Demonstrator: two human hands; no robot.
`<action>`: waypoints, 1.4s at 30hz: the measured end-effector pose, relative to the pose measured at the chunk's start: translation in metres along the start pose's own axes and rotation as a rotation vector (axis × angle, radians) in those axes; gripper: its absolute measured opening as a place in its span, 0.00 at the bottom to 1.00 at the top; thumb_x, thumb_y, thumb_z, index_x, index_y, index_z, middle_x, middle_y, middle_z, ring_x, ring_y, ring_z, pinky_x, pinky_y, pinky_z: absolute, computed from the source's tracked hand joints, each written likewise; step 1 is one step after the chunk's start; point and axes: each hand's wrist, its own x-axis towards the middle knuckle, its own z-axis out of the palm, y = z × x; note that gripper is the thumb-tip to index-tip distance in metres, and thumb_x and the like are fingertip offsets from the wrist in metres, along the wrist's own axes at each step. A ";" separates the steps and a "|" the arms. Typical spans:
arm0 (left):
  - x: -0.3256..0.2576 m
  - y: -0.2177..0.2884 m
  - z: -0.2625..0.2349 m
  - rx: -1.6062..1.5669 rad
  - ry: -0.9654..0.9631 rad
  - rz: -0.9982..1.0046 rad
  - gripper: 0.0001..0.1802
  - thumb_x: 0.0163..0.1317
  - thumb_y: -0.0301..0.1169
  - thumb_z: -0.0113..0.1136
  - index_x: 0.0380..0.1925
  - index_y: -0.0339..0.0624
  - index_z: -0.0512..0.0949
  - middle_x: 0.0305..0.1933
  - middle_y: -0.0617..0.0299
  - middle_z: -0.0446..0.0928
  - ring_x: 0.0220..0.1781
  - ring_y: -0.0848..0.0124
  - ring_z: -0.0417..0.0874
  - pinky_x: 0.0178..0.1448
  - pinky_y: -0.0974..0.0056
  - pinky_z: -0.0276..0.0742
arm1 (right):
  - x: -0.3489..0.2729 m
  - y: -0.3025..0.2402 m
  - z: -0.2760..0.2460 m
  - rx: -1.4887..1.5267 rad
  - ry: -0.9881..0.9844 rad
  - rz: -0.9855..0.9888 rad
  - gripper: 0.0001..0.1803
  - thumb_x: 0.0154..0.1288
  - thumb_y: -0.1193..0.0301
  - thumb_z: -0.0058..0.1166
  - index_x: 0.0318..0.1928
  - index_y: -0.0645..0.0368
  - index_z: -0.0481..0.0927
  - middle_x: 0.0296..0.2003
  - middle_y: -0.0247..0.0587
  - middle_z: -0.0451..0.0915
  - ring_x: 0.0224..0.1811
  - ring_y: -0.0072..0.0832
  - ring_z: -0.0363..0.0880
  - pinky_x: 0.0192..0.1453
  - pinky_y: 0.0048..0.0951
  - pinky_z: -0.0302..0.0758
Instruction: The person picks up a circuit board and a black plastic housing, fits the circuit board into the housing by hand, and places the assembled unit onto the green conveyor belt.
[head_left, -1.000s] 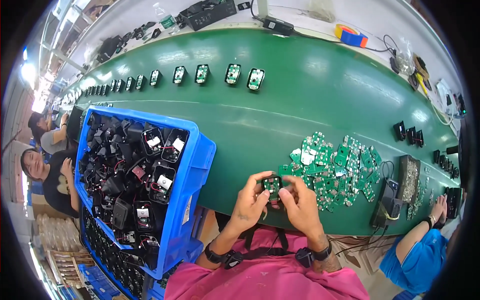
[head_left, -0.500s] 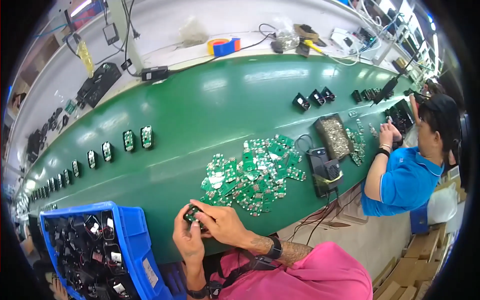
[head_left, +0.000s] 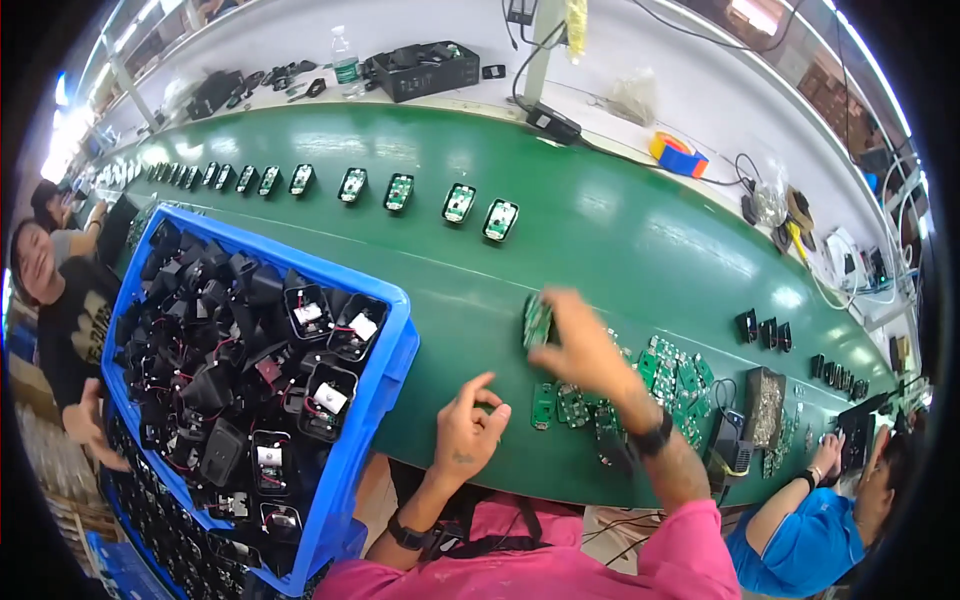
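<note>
My right hand (head_left: 590, 350) is stretched over the green table, smeared by motion. Its thumb and fingers are round a small black housing with a green circuit board (head_left: 537, 322) in it. Nearer to me, my left hand (head_left: 468, 432) hovers above the table edge with bent fingers; thumb and index finger are apart and nothing shows between them. A loose heap of green circuit boards (head_left: 670, 372) spreads beside and partly behind my right forearm. Farther off, a row of black housings fitted with boards runs left from the nearest filled housing (head_left: 500, 220).
At my left stands a blue crate (head_left: 400, 345) full of black housings with wires. A metal-parts box (head_left: 765, 405) and a black device (head_left: 730, 445) are at the right, near a co-worker in blue (head_left: 815, 540). Another person (head_left: 60, 310) is beyond the crate.
My hands have parted: the left let go of the housing, and the right has carried it forward, away from me. The view has swung left, showing more of the crate and the row.
</note>
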 end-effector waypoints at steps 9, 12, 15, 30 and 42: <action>0.001 -0.017 0.011 0.096 -0.114 0.198 0.13 0.62 0.23 0.60 0.48 0.32 0.79 0.31 0.59 0.80 0.24 0.79 0.78 0.26 0.72 0.73 | 0.091 0.098 -0.007 -0.158 0.129 0.238 0.50 0.49 0.64 0.73 0.68 0.65 0.59 0.61 0.58 0.70 0.60 0.54 0.71 0.66 0.45 0.70; -0.001 -0.027 0.004 0.090 -0.051 0.162 0.12 0.64 0.22 0.58 0.47 0.31 0.79 0.31 0.61 0.78 0.26 0.79 0.79 0.28 0.73 0.76 | 0.089 0.089 -0.015 -0.177 0.064 0.233 0.51 0.51 0.58 0.72 0.69 0.67 0.59 0.61 0.63 0.71 0.64 0.56 0.69 0.69 0.45 0.67; -0.002 -0.025 0.002 -0.014 -0.051 0.097 0.12 0.64 0.22 0.58 0.47 0.31 0.79 0.32 0.60 0.78 0.25 0.79 0.78 0.27 0.73 0.77 | 0.055 0.121 -0.062 -0.366 0.062 0.361 0.47 0.54 0.56 0.69 0.67 0.68 0.63 0.60 0.64 0.72 0.64 0.56 0.69 0.68 0.45 0.67; -0.005 -0.019 0.005 0.178 -0.081 0.200 0.22 0.56 0.24 0.68 0.52 0.34 0.77 0.39 0.56 0.79 0.25 0.77 0.78 0.26 0.73 0.73 | -0.091 0.156 -0.169 -0.797 0.148 0.748 0.23 0.54 0.56 0.64 0.39 0.66 0.80 0.34 0.56 0.85 0.37 0.51 0.85 0.42 0.45 0.80; -0.043 -0.014 0.012 0.258 -0.241 0.436 0.43 0.39 0.33 0.83 0.58 0.33 0.74 0.58 0.48 0.77 0.51 0.62 0.84 0.50 0.62 0.84 | -0.110 -0.087 -0.021 0.059 -0.354 0.379 0.28 0.57 0.59 0.67 0.53 0.64 0.77 0.35 0.52 0.83 0.38 0.48 0.84 0.39 0.40 0.79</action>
